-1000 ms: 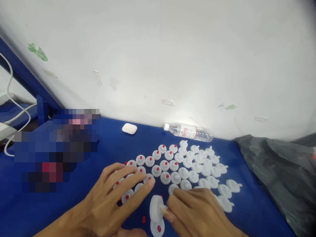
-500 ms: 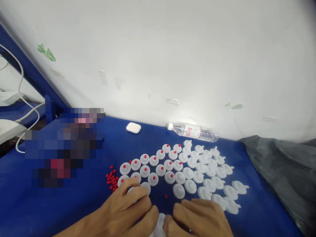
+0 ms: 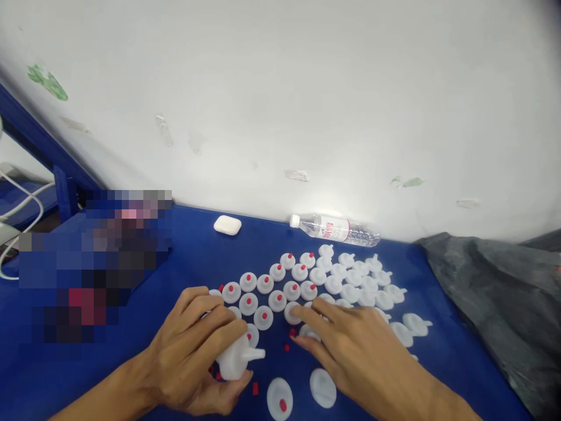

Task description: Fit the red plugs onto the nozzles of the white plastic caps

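My left hand (image 3: 199, 351) is closed around a white plastic nozzle lid (image 3: 234, 358), its bare narrow spout pointing right. My right hand (image 3: 346, 336) has its fingers apart, holding nothing. Its index fingertip is at a white lid (image 3: 291, 314) in the spread. The right thumb is just beside a small red cap (image 3: 293, 332), and another red cap (image 3: 287, 348) lies below it. Near the front lie a white lid with a red tip (image 3: 279, 399) and a plain white lid (image 3: 323, 388). A loose red cap (image 3: 255, 389) lies by my left thumb.
Several red-tipped white lids (image 3: 248, 282) stand on the blue tabletop (image 3: 193, 245), with several plain ones (image 3: 350, 293) to the right. A clear bottle (image 3: 335, 229) and a white case (image 3: 227, 225) lie by the wall. Dark grey plastic sheeting (image 3: 473, 275) covers the right side.
My hands, earlier close together at the front edge, have moved apart. The left hand now shows a nozzle lid in its grasp; the right has opened and reached forward. The view has shifted slightly.
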Action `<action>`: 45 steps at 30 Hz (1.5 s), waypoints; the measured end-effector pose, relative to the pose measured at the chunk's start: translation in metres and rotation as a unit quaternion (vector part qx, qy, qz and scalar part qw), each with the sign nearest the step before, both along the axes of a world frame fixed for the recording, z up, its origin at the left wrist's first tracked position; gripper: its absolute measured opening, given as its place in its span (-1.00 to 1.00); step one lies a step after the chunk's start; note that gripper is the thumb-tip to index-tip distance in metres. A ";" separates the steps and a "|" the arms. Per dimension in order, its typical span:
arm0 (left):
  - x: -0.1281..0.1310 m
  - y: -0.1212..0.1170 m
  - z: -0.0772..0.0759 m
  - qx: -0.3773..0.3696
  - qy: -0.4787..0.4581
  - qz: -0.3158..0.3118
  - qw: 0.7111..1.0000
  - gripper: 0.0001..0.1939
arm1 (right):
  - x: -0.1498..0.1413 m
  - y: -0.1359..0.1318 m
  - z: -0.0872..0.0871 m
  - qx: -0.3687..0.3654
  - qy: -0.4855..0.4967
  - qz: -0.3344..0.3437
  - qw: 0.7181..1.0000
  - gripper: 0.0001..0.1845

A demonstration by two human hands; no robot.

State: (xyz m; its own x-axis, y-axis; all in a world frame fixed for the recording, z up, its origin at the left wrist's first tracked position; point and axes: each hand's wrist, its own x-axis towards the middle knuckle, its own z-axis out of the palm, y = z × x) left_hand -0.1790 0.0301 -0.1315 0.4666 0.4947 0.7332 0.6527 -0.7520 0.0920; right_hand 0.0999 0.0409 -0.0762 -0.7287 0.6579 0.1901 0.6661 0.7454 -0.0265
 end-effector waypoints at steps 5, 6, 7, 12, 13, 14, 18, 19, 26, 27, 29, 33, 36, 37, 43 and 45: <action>-0.002 -0.001 0.007 0.020 0.053 -0.014 0.998 -0.64 | 0.002 -0.006 0.013 -0.002 0.128 -0.015 0.992 -0.58; -0.003 -0.002 0.007 0.023 0.063 -0.024 0.997 -0.61 | -0.001 -0.009 0.013 -0.005 0.134 -0.015 0.991 -0.52; -0.003 -0.003 0.006 0.022 0.072 -0.033 0.997 -0.59 | -0.004 -0.012 0.012 -0.004 0.130 -0.007 0.991 -0.49; -0.001 -0.010 0.000 0.007 0.075 -0.050 0.996 -0.52 | -0.014 -0.021 -0.001 0.010 0.099 0.061 0.993 -0.71; -0.001 -0.010 0.000 0.002 0.059 -0.050 0.997 -0.48 | -0.013 -0.022 -0.001 0.006 0.102 0.057 0.993 -0.73; -0.002 -0.010 0.000 -0.006 0.045 -0.046 0.998 -0.46 | -0.011 -0.022 0.000 -0.002 0.104 0.047 0.994 -0.74; -0.007 -0.008 0.008 -0.039 0.016 -0.022 0.999 -0.62 | 0.000 -0.022 0.003 -0.049 0.060 0.004 0.997 -0.78; -0.007 -0.007 0.010 -0.041 0.016 -0.020 0.999 -0.64 | 0.001 -0.022 0.002 -0.057 0.042 0.002 0.997 -0.79; -0.002 -0.004 0.013 -0.026 0.002 -0.038 0.999 -0.70 | -0.003 -0.024 -0.018 -0.054 -0.005 0.027 0.998 -0.82; -0.002 -0.005 0.013 -0.023 0.001 -0.039 0.999 -0.70 | -0.003 -0.024 -0.020 -0.053 -0.008 0.033 0.998 -0.82; -0.002 -0.005 0.012 -0.022 0.005 -0.042 0.999 -0.71 | -0.003 -0.025 -0.023 -0.061 -0.014 0.042 0.997 -0.82; -0.002 -0.006 0.013 -0.021 -0.007 -0.034 0.999 -0.72 | -0.001 -0.026 -0.013 -0.077 -0.030 0.029 0.996 -0.78; -0.001 -0.006 0.014 -0.030 -0.010 -0.030 0.999 -0.71 | 0.000 -0.020 0.000 -0.071 -0.026 -0.008 0.997 -0.69; -0.001 -0.006 0.014 -0.034 -0.004 -0.031 0.999 -0.71 | 0.001 -0.016 0.002 -0.061 -0.020 -0.024 0.998 -0.65; -0.002 -0.007 0.007 -0.021 -0.007 -0.032 0.999 -0.72 | -0.004 0.007 -0.008 0.029 -0.053 -0.122 0.991 -0.58; -0.002 -0.007 0.006 -0.018 -0.003 -0.037 0.999 -0.73 | -0.007 0.012 -0.013 0.023 -0.076 -0.094 0.992 -0.70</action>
State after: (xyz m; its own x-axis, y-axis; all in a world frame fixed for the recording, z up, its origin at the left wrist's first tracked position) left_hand -0.1805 0.0230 -0.1251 0.4992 0.4846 0.7183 0.5943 -0.7948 0.1232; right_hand 0.0926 0.0530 -0.0890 -0.6170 0.7777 0.1204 0.7868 0.6064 0.1150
